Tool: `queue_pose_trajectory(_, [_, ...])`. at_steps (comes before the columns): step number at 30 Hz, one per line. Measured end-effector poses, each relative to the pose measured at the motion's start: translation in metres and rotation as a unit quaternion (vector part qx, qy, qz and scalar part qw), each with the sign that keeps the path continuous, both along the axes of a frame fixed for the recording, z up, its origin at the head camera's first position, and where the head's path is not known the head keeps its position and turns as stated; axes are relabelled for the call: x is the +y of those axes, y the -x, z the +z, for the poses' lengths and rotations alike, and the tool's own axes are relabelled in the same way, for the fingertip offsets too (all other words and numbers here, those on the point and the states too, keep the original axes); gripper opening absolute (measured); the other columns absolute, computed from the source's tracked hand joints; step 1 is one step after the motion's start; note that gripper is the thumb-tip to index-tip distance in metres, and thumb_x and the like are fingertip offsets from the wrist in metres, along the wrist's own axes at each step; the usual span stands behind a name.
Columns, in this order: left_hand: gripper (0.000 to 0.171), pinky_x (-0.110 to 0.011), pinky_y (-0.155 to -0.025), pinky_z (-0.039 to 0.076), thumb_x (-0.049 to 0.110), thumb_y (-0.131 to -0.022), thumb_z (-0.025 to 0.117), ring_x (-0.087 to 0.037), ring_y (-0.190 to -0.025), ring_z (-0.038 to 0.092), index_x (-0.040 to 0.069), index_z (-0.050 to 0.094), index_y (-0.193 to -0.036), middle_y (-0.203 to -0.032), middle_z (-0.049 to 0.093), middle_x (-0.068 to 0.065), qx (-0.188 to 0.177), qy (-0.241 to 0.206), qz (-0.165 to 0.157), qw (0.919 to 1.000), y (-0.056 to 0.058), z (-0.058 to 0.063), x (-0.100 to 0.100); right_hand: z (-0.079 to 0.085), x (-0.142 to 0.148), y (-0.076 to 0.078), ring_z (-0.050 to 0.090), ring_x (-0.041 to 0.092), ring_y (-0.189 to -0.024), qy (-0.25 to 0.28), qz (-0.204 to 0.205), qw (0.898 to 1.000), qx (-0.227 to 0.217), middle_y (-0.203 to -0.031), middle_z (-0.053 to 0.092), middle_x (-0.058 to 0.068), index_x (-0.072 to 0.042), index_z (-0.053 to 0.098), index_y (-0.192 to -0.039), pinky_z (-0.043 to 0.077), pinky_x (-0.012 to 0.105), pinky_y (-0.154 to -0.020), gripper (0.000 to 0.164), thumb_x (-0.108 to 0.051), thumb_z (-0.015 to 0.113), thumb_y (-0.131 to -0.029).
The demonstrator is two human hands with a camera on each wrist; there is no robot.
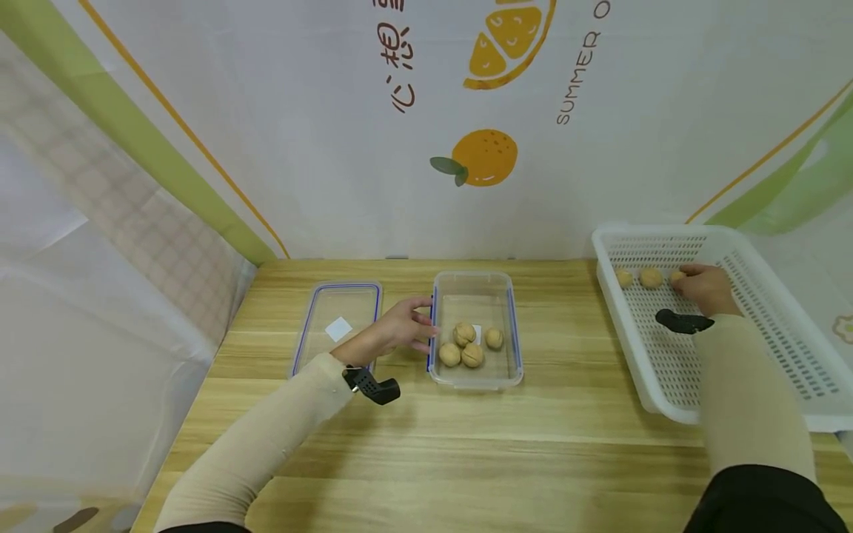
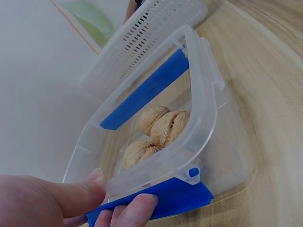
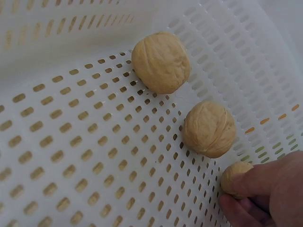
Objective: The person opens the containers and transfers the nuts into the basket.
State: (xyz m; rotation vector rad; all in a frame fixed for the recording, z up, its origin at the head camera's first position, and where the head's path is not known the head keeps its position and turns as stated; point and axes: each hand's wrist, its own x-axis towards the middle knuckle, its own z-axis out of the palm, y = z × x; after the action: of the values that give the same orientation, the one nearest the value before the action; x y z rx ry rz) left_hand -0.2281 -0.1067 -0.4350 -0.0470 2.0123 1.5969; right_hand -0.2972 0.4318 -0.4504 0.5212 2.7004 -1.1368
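Observation:
My left hand (image 1: 400, 326) grips the left wall of a clear plastic food box (image 1: 472, 383). In the left wrist view its thumb lies at the rim and its fingers rest against a blue latch flap (image 2: 182, 196). Several walnuts (image 1: 464, 333) lie in the box. Over at the right, my right hand (image 1: 711, 287) reaches into a white perforated basket (image 1: 623, 340). Its thumb and fingers pinch a walnut (image 3: 236, 177) near the basket's far wall. Two other walnuts, one nearer (image 3: 209, 128) and one farther along (image 3: 161, 62), sit on the basket floor.
The box's clear lid (image 1: 338, 300), edged in blue, lies on the wooden table (image 1: 493, 459) to the left, partly under my left forearm. A white printed cloth (image 1: 320, 163) hangs behind the table's back edge.

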Motion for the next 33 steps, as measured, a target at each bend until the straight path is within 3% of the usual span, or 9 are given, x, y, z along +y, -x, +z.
queue_pose_trajectory(10, [0.070, -0.038, -0.077, 0.067, -0.009, -0.096, 0.064, -0.030, -0.101, 0.066, -0.001, 0.030, -0.157, -0.111, 0.050, -0.017, 0.003, 0.002, -0.002, 1.0000, -0.002, 0.000, 0.000, -0.001, 0.009, 0.003, 0.032, 0.056, -0.135, -0.002, 0.052, 0.998, -0.027, -0.149, 0.028, 0.044, 0.016, 0.016, -0.153, 0.032, 0.067, -0.116, 0.075, -0.026, 0.049, -0.100])
queue_pose_trajectory(17, [0.070, -0.038, -0.078, 0.066, -0.008, -0.097, 0.064, -0.035, -0.107, 0.065, -0.001, 0.030, -0.157, -0.118, 0.049, -0.021, 0.003, 0.002, -0.003, 1.0000, -0.003, 0.001, 0.000, 0.014, 0.016, 0.002, 0.028, 0.062, -0.135, 0.010, 0.118, 0.991, -0.064, -0.152, 0.012, 0.047, 0.018, 0.002, -0.152, 0.032, 0.069, -0.116, 0.084, -0.033, 0.048, -0.103])
queue_pose_trajectory(24, [0.069, -0.038, -0.078, 0.066, -0.008, -0.097, 0.063, -0.034, -0.107, 0.065, -0.002, 0.030, -0.157, -0.119, 0.050, -0.022, 0.004, 0.004, -0.001, 1.0000, -0.003, 0.002, 0.000, 0.035, 0.014, 0.005, 0.011, 0.069, -0.135, -0.083, 0.194, 0.976, -0.048, -0.151, 0.004, 0.049, 0.019, 0.003, -0.150, 0.023, 0.078, -0.112, 0.077, -0.039, 0.034, -0.109])
queue_pose_trajectory(28, [0.069, -0.039, -0.078, 0.066, -0.009, -0.097, 0.063, -0.033, -0.104, 0.065, -0.002, 0.030, -0.157, -0.117, 0.050, -0.020, 0.007, 0.006, -0.002, 1.0000, -0.003, 0.002, 0.000, 0.045, 0.011, 0.006, 0.013, 0.069, -0.133, -0.124, 0.230, 0.965, -0.035, -0.150, 0.006, 0.050, 0.020, 0.003, -0.149, 0.022, 0.079, -0.111, 0.079, -0.042, 0.033, -0.110])
queue_pose_trajectory(33, [0.069, -0.038, -0.077, 0.067, -0.009, -0.097, 0.063, -0.031, -0.103, 0.066, -0.002, 0.030, -0.156, -0.115, 0.049, -0.018, 0.007, 0.003, -0.002, 1.0000, -0.003, 0.001, 0.001, 0.055, 0.005, 0.006, 0.013, 0.069, -0.134, -0.148, 0.249, 0.957, 0.007, -0.149, 0.009, 0.051, 0.020, 0.006, -0.150, 0.019, 0.079, -0.112, 0.079, -0.040, 0.036, -0.110])
